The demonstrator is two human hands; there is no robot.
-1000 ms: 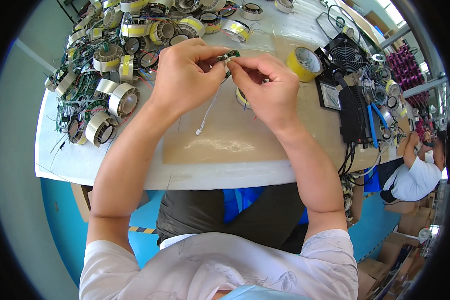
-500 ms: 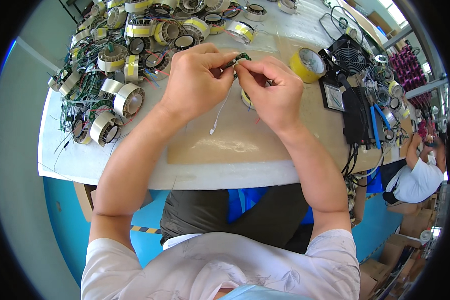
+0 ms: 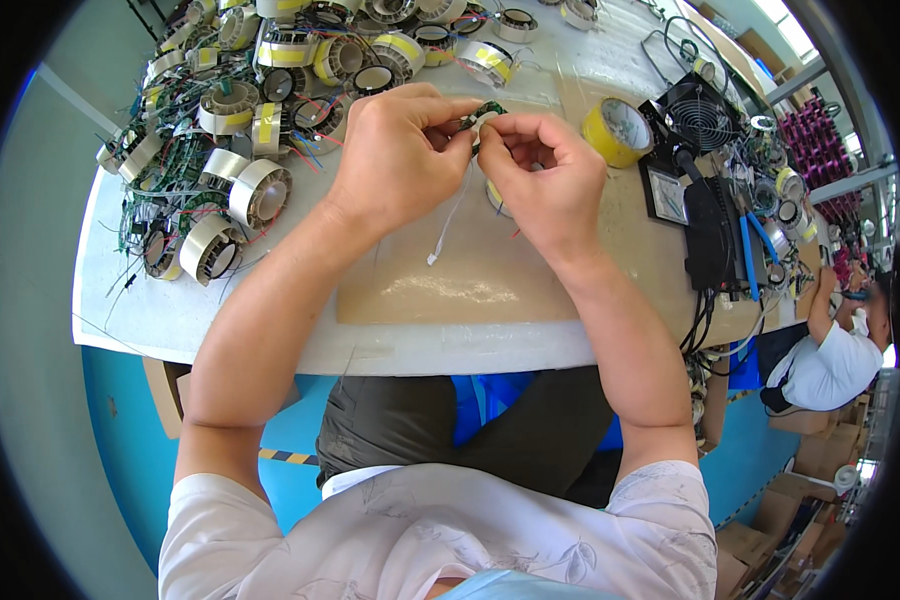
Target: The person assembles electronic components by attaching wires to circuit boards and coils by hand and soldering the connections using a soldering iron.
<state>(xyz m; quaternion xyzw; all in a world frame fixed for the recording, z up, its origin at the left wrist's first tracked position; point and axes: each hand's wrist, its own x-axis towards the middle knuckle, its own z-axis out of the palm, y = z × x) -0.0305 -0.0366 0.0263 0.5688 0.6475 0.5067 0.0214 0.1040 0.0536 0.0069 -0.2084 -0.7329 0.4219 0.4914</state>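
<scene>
Over the last second both hands have stayed raised together above the tan mat, shifting only slightly, and the white cable tie keeps dangling below them. From this I judge that the fine fingertip work on the little part is still under way rather than finished.

The left hand and the right hand meet fingertip to fingertip, both pinching a small green wound coil between thumbs and forefingers. The coil sits right at the meeting point of the two hands, held up off the mat, near its far edge. The tie hangs from the pinch down toward the middle of the mat, its free end apparently just clear of the surface.

To the right of the mat stands a roll of yellow tape, and beyond it a small black fan. To the left of the mat, on the white bench, lies a heap of taped ring coils with loose coloured leads.
</scene>
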